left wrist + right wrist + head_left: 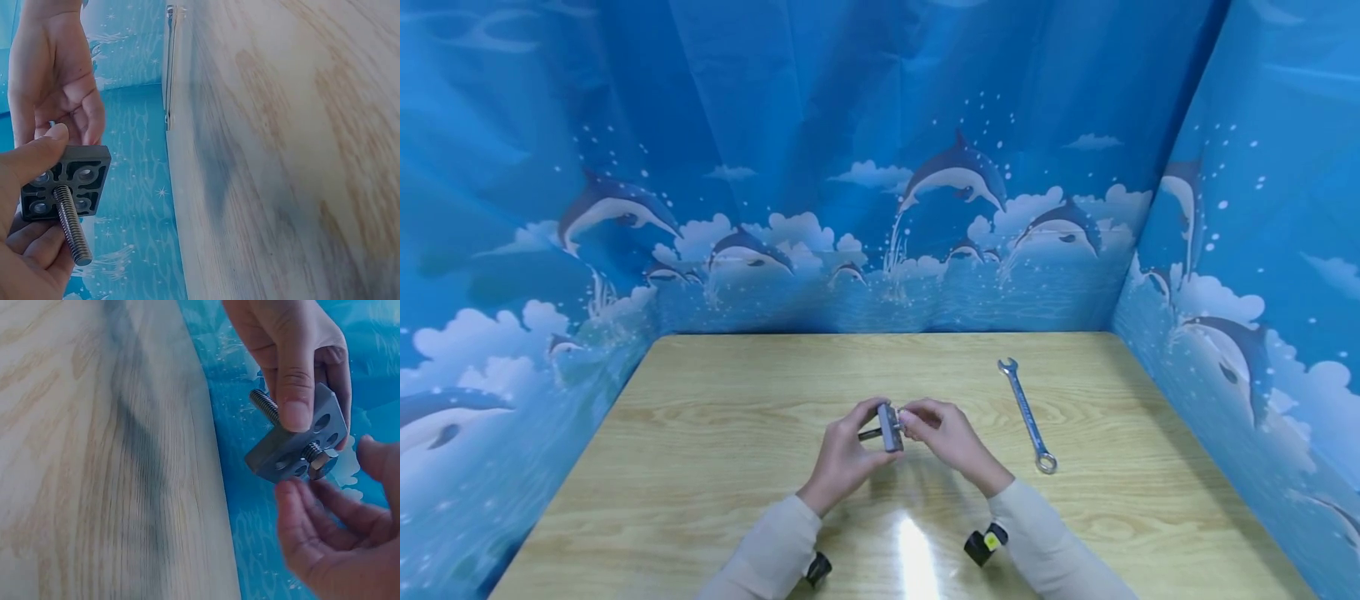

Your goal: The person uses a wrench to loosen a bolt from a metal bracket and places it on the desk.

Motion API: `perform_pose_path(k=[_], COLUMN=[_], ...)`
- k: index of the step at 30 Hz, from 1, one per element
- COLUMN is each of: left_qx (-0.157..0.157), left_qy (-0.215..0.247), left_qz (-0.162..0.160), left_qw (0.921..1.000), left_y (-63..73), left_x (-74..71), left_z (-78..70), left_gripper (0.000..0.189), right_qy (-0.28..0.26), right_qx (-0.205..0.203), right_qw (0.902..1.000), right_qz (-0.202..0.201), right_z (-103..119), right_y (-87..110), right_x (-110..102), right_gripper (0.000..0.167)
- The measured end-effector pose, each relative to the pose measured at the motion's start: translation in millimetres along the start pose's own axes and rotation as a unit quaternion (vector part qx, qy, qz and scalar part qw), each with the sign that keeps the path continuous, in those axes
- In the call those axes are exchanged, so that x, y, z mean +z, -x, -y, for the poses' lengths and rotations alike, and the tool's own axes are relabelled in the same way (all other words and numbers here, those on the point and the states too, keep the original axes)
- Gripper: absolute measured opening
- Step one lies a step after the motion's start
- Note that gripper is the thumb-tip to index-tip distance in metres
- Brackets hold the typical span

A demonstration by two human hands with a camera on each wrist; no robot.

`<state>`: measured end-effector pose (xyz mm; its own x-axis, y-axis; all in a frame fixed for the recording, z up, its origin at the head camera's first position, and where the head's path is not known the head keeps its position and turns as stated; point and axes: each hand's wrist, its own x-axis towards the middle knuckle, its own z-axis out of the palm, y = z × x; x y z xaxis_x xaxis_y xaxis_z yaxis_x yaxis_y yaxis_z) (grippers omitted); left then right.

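My left hand (871,423) grips a small grey metal plate (891,427) with holes, held above the table, thumb on its top edge (294,394). A threaded bolt (72,225) runs through the plate (67,181), its shaft sticking out toward the left hand. On the plate's (294,447) other face sits the bolt's hex end (323,460). My right hand (913,419) hovers at that face. Its fingers (300,506) and thumb curve loosely around the hex end with a small gap showing.
A silver combination wrench (1028,417) lies on the wooden table (737,433) to the right of the hands, also visible as the wrench (169,62) in the left wrist view. Blue dolphin-print curtains enclose the table on three sides.
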<state>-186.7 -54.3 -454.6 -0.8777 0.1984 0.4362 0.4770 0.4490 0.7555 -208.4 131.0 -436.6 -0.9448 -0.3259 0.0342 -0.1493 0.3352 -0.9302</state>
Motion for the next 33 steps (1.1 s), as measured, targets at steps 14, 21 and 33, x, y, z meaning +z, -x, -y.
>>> perform_pose_path(k=[14,21,33], left_qx=[0.031,0.023,0.009], left_qy=[-0.04,-0.035,-0.03], left_qz=[0.002,0.001,0.008], left_qw=[0.9987,0.9991,0.9995], left_y=[2.8,3.3,2.8], left_x=[2.2,1.0,1.1], left_z=[-0.9,-1.3,0.8], left_gripper=[0.072,0.073,0.073], right_qy=[-0.047,-0.04,-0.024], right_qx=[0.104,0.06,0.031], right_qw=[0.9933,0.9971,0.9991], right_qz=[0.015,0.027,0.019], right_z=[-1.1,-0.1,-0.1], right_y=[-1.0,0.5,0.0], right_x=[4.9,0.2,0.4], right_gripper=[0.045,0.026,0.025])
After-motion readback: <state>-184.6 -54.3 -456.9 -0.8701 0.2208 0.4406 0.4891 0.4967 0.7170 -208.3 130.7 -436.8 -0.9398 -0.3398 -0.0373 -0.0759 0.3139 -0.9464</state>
